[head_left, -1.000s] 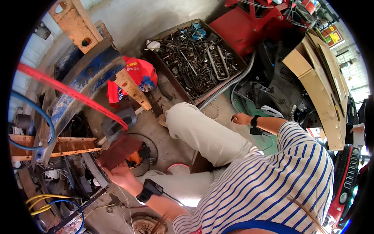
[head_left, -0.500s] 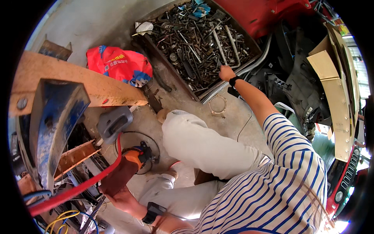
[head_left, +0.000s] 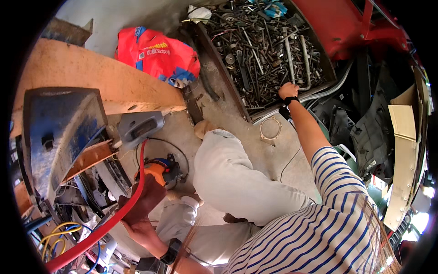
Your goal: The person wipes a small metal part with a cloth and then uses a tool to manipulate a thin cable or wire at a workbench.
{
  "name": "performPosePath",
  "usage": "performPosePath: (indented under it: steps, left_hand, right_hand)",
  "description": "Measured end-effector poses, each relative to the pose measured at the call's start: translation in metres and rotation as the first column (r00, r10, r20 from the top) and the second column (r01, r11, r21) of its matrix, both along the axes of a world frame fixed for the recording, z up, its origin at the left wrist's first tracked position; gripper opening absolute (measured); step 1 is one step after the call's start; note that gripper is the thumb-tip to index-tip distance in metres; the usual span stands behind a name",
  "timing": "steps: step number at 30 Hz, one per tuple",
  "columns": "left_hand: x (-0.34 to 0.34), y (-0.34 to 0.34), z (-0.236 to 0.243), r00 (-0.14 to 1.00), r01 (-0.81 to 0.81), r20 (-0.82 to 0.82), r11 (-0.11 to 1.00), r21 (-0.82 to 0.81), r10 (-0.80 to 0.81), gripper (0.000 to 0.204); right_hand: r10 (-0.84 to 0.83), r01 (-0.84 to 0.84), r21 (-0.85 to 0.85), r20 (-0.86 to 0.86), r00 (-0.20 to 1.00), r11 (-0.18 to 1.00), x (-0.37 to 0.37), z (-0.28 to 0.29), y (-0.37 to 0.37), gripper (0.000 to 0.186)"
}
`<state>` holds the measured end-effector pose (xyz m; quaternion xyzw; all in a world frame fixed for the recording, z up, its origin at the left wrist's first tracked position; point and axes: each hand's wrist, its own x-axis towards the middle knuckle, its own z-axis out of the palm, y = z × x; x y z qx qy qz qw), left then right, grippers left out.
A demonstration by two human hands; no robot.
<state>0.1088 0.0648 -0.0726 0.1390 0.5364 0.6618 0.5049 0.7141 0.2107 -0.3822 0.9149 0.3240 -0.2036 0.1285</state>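
Note:
My right hand [head_left: 289, 90] is at the near right edge of a box of metal parts [head_left: 224, 68], its fingers curled down among bolts and rods. A long metal rod [head_left: 289, 57] and a bent bar [head_left: 306, 59] lie just beyond the fingertips. Whatever those fingers pinch is hidden. Low on the left, my left hand [head_left: 139, 232] grips a dark reddish-brown sheet [head_left: 149, 201] by its lower edge. A red hose [head_left: 105, 233] passes in front of the sheet. Just beyond it stands an orange and black power tool [head_left: 157, 172], partly covered by the sheet.
An orange beam [head_left: 91, 82] and a worn blue metal piece [head_left: 59, 137] rise at left, near a grey plastic part [head_left: 140, 128]. A red bag [head_left: 157, 55] lies behind. On the floor sits a ring gasket [head_left: 270, 128]. Black panels [head_left: 369, 132] and cardboard [head_left: 404, 160] crowd the right.
The whole view has shifted, so the box, bag and beam appear farther right. My left hand still has the sheet, now tilted differently. My right hand stays at the box's near edge.

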Motion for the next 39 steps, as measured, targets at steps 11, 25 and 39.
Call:
performPosePath:
  steps: [11,25,39]
  left_hand:
    - [-0.005,-0.031,0.013,0.997,-0.062,-0.052,0.996,0.057,0.065,0.051]
    - [0.003,-0.056,0.009,0.982,-0.177,0.08,0.981,0.082,0.171,0.055]
    - [-0.003,-0.067,0.032,0.919,-0.28,0.336,0.94,0.195,0.204,0.05]
  right_hand:
    - [0.342,-0.187,0.606,-0.151,0.927,0.773,0.007,-0.002,-0.039,0.029]
    - [0.721,0.46,0.783,-0.594,0.357,0.418,-0.179,0.273,-0.124,0.02]
    - [0.718,-0.399,0.61,-0.658,0.226,0.685,-0.279,0.456,-0.089,0.045]
